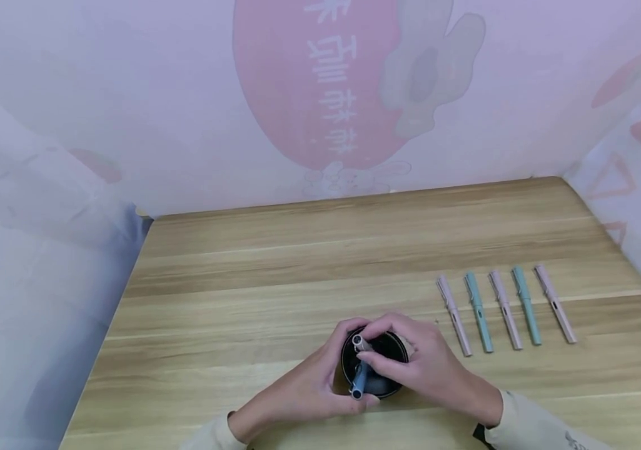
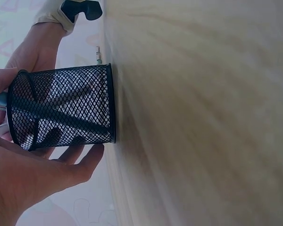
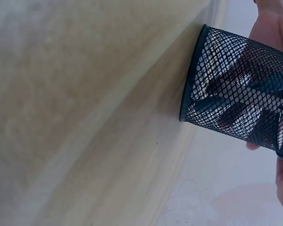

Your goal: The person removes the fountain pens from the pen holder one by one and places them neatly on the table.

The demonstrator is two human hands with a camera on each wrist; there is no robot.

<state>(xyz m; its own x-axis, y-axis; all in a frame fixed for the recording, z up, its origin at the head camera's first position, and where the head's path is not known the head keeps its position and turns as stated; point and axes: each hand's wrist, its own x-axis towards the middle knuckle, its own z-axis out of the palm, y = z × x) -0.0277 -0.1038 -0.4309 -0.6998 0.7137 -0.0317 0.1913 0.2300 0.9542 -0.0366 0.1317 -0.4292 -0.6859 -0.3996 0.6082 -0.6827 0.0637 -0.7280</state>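
Two pens stand in a black mesh pen holder [image 2: 68,110], which sits on the wood-grain counter [image 1: 230,300] at the near side, in front of the person. The left hand [image 1: 320,386] grasps the holder, its thumb on the near side of the rim and its fingers round the far side. The right hand [image 1: 424,356] reaches over the mouth of the holder from the other side, pinching the upper end of a pale pen [image 1: 361,342] between thumb and forefinger. Just nearer the person, a blue pen [image 1: 359,380] leans against the near part of the rim, close to the left thumb. Through the mesh, in the left wrist view, the dark slanting outlines of the pens show inside

Five more pens lie side by side on the counter to the right of the holder, roughly parallel and apart from one another, their clip ends away from the person. From left to right they are a pink pen [image 1: 454,317], a teal pen [image 1: 478,312], a second pink pen [image 1: 505,310], a second teal pen [image 1: 526,306] and a third pink pen [image 1: 555,304]. Behind the counter hangs a pale printed cloth [image 1: 157,106] with a large red shape and white characters
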